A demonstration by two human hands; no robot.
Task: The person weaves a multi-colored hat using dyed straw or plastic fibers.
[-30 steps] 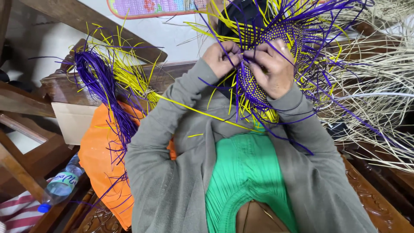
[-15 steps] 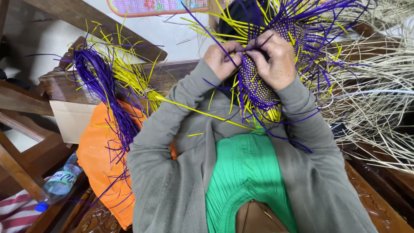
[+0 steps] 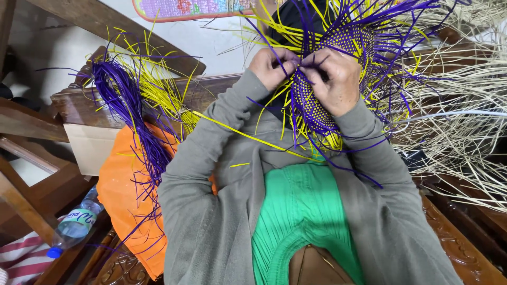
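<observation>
A half-woven piece of purple and yellow strips (image 3: 311, 108) hangs in front of my chest, with loose strip ends fanning out above and to the right. My left hand (image 3: 272, 66) pinches strips at its upper left edge. My right hand (image 3: 335, 79) grips the weave from the right, fingers curled over it. The two hands touch at the fingertips. Both arms wear grey sleeves over a green top (image 3: 301, 211).
A bundle of loose purple and yellow strips (image 3: 127, 97) lies on an orange cloth (image 3: 124, 184) at my left. Pale straw strips (image 3: 459, 126) pile at the right. A plastic water bottle (image 3: 74, 224) sits low left among wooden furniture (image 3: 31, 121).
The hands and the weave have shifted slightly higher and closer together; the fingers keep working the strips at the top of the weave.
</observation>
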